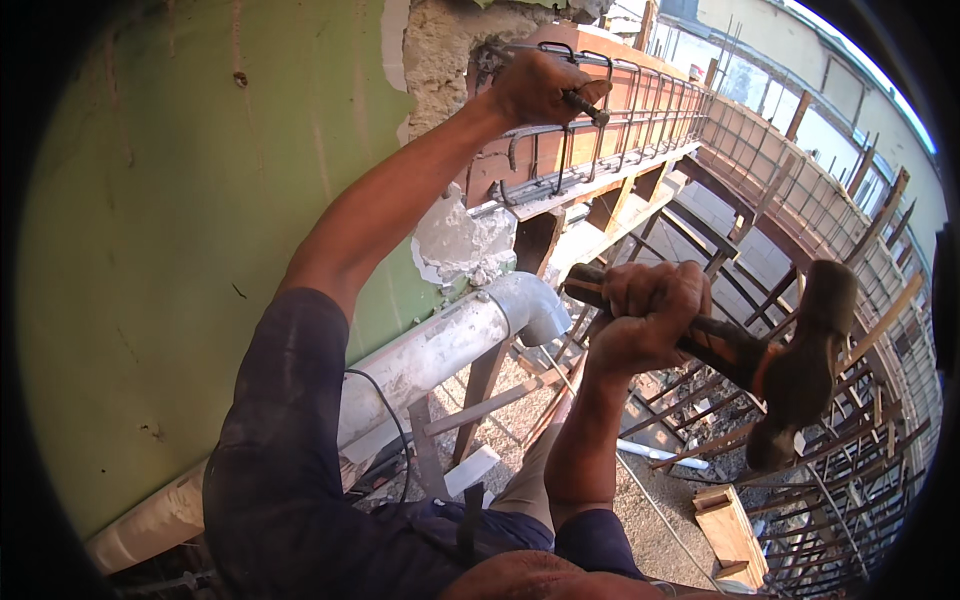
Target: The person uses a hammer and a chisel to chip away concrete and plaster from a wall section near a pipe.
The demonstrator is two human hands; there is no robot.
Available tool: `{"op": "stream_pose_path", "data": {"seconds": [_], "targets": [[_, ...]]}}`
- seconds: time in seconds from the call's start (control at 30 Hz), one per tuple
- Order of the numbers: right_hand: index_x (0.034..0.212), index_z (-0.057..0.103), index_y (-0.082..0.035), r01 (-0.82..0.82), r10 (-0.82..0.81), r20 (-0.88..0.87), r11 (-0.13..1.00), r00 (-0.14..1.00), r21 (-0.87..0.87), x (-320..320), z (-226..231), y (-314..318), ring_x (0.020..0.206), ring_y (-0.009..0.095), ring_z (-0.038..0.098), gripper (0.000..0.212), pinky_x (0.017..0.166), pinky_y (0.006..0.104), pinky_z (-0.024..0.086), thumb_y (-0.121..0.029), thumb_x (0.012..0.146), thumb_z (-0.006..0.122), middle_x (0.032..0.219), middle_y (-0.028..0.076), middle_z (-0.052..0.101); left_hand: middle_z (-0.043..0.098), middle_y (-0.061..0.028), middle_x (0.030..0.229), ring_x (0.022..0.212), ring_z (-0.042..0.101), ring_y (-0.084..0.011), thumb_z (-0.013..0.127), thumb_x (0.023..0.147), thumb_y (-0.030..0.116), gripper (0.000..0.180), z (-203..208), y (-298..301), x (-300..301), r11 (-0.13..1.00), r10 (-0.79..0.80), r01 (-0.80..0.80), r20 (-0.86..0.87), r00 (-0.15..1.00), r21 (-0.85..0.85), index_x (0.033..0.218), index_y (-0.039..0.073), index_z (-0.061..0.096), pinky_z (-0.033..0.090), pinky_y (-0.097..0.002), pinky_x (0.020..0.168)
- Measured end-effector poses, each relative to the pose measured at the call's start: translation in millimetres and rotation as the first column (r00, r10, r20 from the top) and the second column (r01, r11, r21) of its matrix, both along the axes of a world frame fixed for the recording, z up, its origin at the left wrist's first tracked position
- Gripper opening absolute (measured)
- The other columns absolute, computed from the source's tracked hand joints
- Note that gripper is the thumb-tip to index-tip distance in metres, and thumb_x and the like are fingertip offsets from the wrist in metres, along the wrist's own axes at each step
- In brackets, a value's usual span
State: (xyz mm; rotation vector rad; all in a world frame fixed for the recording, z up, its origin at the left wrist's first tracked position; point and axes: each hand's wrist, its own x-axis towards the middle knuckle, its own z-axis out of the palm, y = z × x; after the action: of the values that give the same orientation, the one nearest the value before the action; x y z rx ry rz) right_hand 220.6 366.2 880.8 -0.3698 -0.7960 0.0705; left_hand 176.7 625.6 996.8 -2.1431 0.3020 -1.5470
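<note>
My left hand [540,88] is closed around a chisel [592,108], a dark metal rod whose mushroomed end sticks out toward me. Its far end is hidden behind the fist, by the broken edge of the concrete wall [436,75]. My right hand [655,312] grips a hammer [808,365] by its short dark handle. The heavy, worn hammer head is raised out to the right, apart from the chisel. Just past my left hand runs a cage of steel rebar [620,110] inside wooden formwork [590,45].
A green painted wall [200,220] fills the left. Below my left arm, a grey-white pipe [430,355] runs along it to an elbow, with a thin black cable [385,395] across it. Timber scaffolding [690,390] and more rebar stand over the lower ground at right.
</note>
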Motion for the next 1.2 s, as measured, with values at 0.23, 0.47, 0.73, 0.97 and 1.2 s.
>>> {"op": "stream_pose_path", "data": {"seconds": [0.23, 0.47, 0.73, 0.97, 1.2], "targets": [[0.061, 0.053, -0.007, -0.186, 0.251, -0.02, 0.662, 0.968, -0.726, 14.7, -64.8, 19.7, 0.047, 0.003, 0.041, 0.035, 0.045, 0.0267, 0.031, -0.016, 0.093, 0.065, 0.054, -0.005, 0.047, 0.053, -0.0097, 0.052, 0.047, 0.057, -0.0269, 0.067, 0.089, 0.024, 0.041, -42.2, 8.5, 1.4, 0.998, 0.053, -0.058, -0.168, 0.984, -0.029, 0.055, 0.007, 0.052, 0.044, -0.0385, 0.044], [0.069, 0.047, -0.012, -0.369, 0.175, -0.333, 0.595, 0.927, -0.714, 24.4, -194.8, -52.7, 0.036, 0.005, 0.035, 0.031, 0.034, 0.0239, 0.026, -0.014, 0.096, 0.063, 0.05, -0.005, 0.04, 0.044, -0.0094, 0.047, 0.038, 0.043, -0.0227, 0.068, 0.091, 0.026, 0.047, -69.1, -85.9, 26.3, 0.934, -0.231, 0.168, -0.174, 0.957, -0.315, 0.053, 0.007, 0.049, 0.036, -0.036, 0.041], [0.072, 0.045, -0.011, -0.651, 0.03, -0.659, 0.203, 0.751, -0.732, -2.5, -329.7, -89.9, 0.036, 0.009, 0.04, 0.028, 0.033, 0.0276, 0.032, -0.014, 0.089, 0.067, 0.052, -0.003, 0.042, 0.048, -0.0052, 0.052, 0.046, 0.043, -0.0084, 0.069, 0.094, 0.026, 0.038, -132.0, -177.4, 10.3, 0.787, -0.226, -0.111, -0.451, 0.864, -0.607, 0.066, 0.001, 0.062, 0.033, -0.0313, 0.044], [0.067, 0.049, -0.009, -0.426, 0.142, -0.421, 0.0, 0.896, -0.905, -10.8, -400.2, -81.2, 0.04, 0.013, 0.048, 0.033, 0.039, 0.0318, 0.038, -0.019, 0.088, 0.072, 0.053, 0.0, 0.048, 0.04, 0.004, 0.052, 0.053, 0.034, -0.0054, 0.063, 0.096, 0.05, 0.06, -157.7, -213.1, 28.7, 0.168, -0.333, -0.211, -0.257, 0.907, -0.963, 0.061, 0.003, 0.053, 0.027, -0.0327, 0.046], [0.068, 0.063, 0.002, 0.019, 0.256, -0.017, -0.135, 0.967, -0.991, -8.2, -431.2, -79.7, 0.05, 0.019, 0.06, 0.037, 0.052, 0.038, 0.048, -0.029, 0.085, 0.072, 0.058, 0.009, 0.06, 0.04, -0.0023, 0.05, 0.053, 0.035, -0.0109, 0.061, 0.096, 0.05, 0.062, -229.3, -208.8, -12.1, 0.07, -0.241, -0.173, -0.185, 0.953, -0.982, 0.063, -0.002, 0.056, 0.029, -0.0362, 0.048]]}}
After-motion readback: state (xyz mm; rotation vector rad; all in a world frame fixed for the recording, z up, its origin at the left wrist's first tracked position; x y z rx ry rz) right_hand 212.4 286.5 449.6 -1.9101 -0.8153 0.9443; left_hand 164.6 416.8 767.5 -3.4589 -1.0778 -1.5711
